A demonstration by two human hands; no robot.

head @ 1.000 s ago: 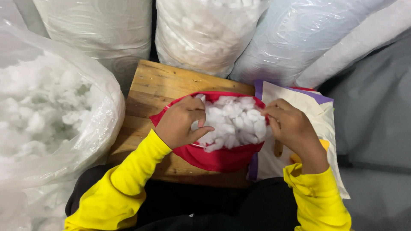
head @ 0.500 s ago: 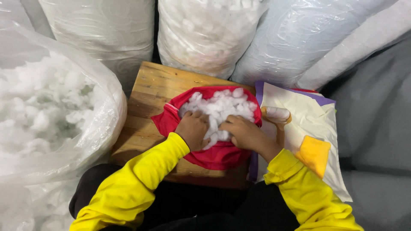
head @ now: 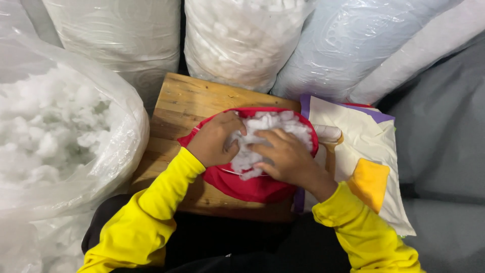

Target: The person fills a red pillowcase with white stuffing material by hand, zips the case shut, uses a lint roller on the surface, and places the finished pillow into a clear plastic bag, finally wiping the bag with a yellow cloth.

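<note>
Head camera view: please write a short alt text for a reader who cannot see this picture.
Seen from above, a person in yellow sleeves presses the left hand and right hand into white stuffing inside a red fabric cover on a wooden board. Large clear plastic bags of stuffing surround it; pale fabric pieces lie to the right.

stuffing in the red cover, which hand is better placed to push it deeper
Right, probably. The right hand lies flat on top of the white stuffing in the red cover, while the left hand grips the cover's edge.

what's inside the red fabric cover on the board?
White fluffy stuffing fills the red fabric cover; the left hand and right hand press on it. Anything deeper is hidden.
</note>
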